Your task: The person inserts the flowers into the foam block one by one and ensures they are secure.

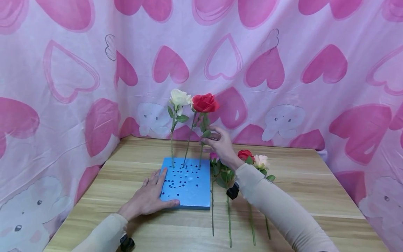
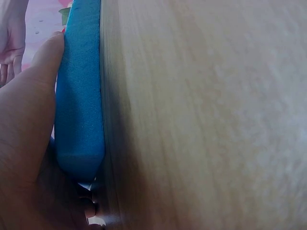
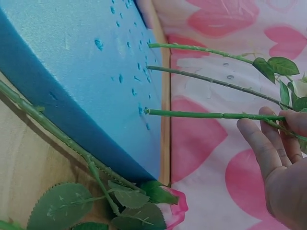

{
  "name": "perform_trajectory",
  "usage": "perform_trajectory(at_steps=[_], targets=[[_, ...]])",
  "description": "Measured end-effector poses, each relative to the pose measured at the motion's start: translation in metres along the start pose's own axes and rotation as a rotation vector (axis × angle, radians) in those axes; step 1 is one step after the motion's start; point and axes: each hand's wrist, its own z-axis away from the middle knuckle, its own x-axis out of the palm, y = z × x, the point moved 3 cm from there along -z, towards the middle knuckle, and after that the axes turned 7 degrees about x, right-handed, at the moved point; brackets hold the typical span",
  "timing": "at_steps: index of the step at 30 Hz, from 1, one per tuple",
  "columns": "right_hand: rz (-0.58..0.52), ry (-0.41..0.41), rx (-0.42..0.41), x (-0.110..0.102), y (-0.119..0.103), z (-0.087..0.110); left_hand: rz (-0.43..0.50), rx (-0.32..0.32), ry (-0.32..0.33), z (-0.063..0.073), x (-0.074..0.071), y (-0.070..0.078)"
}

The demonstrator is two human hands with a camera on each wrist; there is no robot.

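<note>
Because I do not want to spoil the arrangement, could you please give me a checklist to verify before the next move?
1. Left hand on the blue board: rests at its near left corner; ok.
2. Right hand has hold of the held stem: fingers and thumb pinch it; ok.
3. Held stem seated in a hole: its lower end meets the board's surface, but depth is unclear; cannot tell.
4. Two other stems upright in the board: ok.
5. Loose flowers off the board: lying to its right; ok.
</note>
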Motion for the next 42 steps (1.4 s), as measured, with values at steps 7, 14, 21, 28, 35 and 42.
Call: perform_trajectory(at_steps=[7,14,21,28,35,42], targets=[[0.002,0.008,0.021,0.001,0.007,0.001,-0.005,-0.003,-0.003,0.0,0.0,0.0],[0.011,-0.003,0.028,0.001,0.013,0.002,-0.001,0.0,0.001,-0.001,0.0,-0.001],[-0.009,-0.02,0.035,0.002,0.017,0.003,0.0,0.002,0.002,-0.002,0.0,0.0],[0.024,-0.003,0.028,0.002,0.018,0.002,-0.001,0.002,0.004,-0.002,0.0,-0.001],[0.039,0.025,0.038,-0.002,0.018,0.003,-0.001,-0.002,0.003,-0.002,0.0,0.0],[-0.021,0.016,0.06,-0.006,0.018,0.007,0.003,-0.011,-0.001,-0.001,0.0,0.001]])
